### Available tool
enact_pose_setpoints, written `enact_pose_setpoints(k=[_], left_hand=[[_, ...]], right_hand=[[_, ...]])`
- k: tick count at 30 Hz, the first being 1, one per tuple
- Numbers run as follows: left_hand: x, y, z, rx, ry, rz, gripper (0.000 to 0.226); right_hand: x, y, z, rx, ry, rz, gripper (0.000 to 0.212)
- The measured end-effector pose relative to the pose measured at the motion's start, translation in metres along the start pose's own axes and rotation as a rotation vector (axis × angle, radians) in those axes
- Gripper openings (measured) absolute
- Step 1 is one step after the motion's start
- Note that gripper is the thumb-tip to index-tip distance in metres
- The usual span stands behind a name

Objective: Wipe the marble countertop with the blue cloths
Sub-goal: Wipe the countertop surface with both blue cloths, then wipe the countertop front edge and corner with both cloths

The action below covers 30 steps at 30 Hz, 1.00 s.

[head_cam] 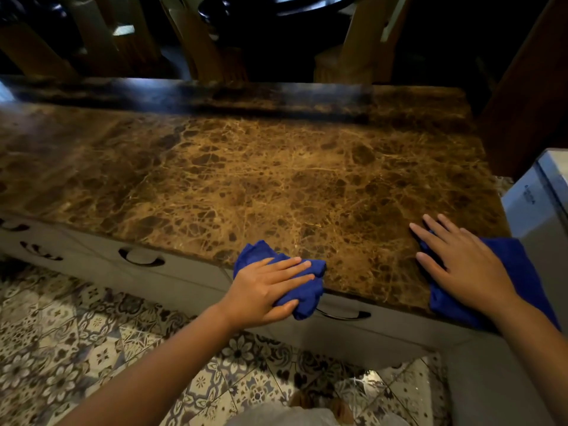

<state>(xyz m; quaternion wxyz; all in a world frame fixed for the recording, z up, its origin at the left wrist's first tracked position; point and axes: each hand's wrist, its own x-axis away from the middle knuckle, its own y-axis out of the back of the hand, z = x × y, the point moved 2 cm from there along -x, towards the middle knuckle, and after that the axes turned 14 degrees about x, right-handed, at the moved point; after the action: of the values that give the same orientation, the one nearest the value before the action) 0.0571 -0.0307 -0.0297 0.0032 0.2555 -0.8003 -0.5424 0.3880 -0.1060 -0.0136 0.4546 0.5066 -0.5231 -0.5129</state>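
Left hand (264,287) lies on a bunched blue cloth (304,295) at the marble countertop (246,179) near edge, thumb curled under it. Right hand (464,265) presses flat, fingers spread, on a second blue cloth (519,265) at the right edge. Countertop beyond lies open. Grey appliance (534,204) lettering is unreadable.

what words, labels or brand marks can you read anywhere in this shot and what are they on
Small dark printed mark on the grey appliance at the right edge of the counter: it runs sideways and is too small and blurred to read.
Marble countertop: no text.
Blue cloths under the left hand and the right hand: no label or tag showing.
Drawer fronts and patterned floor tiles: no writing, only ornament.
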Motion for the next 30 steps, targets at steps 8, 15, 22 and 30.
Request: enact_pose_setpoints(k=[8,15,22,30], left_hand=[[0.032,0.029,0.0,0.415,0.294,-0.625,0.043],[-0.055,0.067,0.083,0.192,0.578,-0.414,0.056],[-0.131,0.027,0.123,-0.135,0.619,0.079,0.053],[-0.174,-0.008,0.075,-0.068,0.368,0.183,0.066]], right_hand=[[0.0,-0.002,-0.002,0.006,-0.008,-0.002,0.063],[-0.001,0.002,0.0,0.004,-0.012,-0.002,0.063],[-0.001,0.003,0.001,0.014,-0.025,0.004,0.064],[0.0,0.002,0.001,0.016,-0.023,-0.004,0.06]])
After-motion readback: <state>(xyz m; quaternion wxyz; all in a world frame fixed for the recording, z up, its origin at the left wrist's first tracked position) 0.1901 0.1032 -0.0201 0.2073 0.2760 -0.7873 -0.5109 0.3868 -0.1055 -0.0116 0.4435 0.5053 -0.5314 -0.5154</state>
